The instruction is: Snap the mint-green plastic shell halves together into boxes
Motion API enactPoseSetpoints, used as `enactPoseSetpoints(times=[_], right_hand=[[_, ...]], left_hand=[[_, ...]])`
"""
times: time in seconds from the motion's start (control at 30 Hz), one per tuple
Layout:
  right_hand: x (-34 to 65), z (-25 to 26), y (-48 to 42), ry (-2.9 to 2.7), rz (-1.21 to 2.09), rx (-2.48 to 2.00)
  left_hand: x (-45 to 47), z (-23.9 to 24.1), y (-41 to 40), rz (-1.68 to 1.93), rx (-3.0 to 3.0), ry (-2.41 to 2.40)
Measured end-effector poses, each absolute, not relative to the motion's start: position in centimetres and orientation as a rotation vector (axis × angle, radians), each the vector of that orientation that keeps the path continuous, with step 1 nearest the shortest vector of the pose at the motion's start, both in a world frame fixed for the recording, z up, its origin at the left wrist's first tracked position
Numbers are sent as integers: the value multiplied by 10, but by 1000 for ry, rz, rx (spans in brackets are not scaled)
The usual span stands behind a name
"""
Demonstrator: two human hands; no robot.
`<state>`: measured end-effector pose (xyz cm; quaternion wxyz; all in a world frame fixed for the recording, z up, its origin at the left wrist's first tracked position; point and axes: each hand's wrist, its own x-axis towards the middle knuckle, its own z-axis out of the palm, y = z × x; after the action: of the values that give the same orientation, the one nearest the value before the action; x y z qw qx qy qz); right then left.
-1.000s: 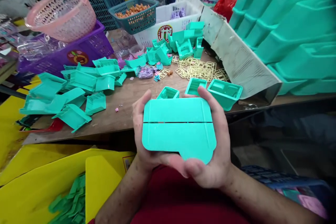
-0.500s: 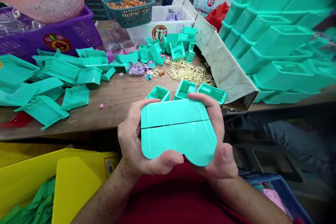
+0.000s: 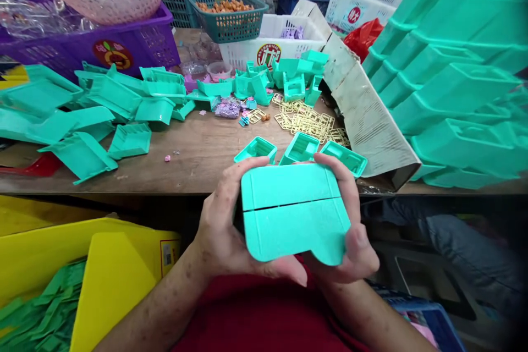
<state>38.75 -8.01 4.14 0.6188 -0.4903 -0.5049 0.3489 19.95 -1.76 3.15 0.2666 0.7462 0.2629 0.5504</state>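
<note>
The left hand (image 3: 220, 231) and the right hand (image 3: 355, 250) together grasp a green plastic case (image 3: 295, 231) by its two sides, fingers curled round behind and thumbs at the near side. The case is held just in front of the middle of the worktop's front edge, its flat face turned up towards the camera, with a thin dark slit running across it and a notch in its near side. Below the front edge, on the left, is a yellow box (image 3: 115, 286) holding green strips (image 3: 45, 308); low on the right is a blue crate (image 3: 447, 324). On the worktop (image 3: 198, 154), three small green tubs (image 3: 299, 148) sit beside the front edge, just beyond the case. A tiny pink piece (image 3: 167, 158) lies left of them, and green trays (image 3: 119, 96) are heaped towards the left end. Behind the tubs are pale yellow frames (image 3: 307, 121), a packet of purple pieces (image 3: 227, 108) and a cluster of smaller green parts (image 3: 253, 82). A cardboard wall (image 3: 363, 110) slants back from the front edge, with a tall stack of green tubs (image 3: 445, 93) at the right end. Towards the back edge are a purple basket (image 3: 144, 47) with a pink basket (image 3: 124, 0) on it, a blue basket (image 3: 231, 27) of orange pieces (image 3: 225, 6), and a white basket (image 3: 235, 54).
</note>
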Motion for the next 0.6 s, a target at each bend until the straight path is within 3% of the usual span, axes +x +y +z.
enactPoseSetpoints(times=[0.23, 0.6], right_hand=[[402, 55, -74, -941, 1097, -845], [408, 64, -67, -889, 944, -1123]], left_hand=[[200, 34, -16, 1465, 2067, 635], [210, 49, -22, 1455, 2289, 687]])
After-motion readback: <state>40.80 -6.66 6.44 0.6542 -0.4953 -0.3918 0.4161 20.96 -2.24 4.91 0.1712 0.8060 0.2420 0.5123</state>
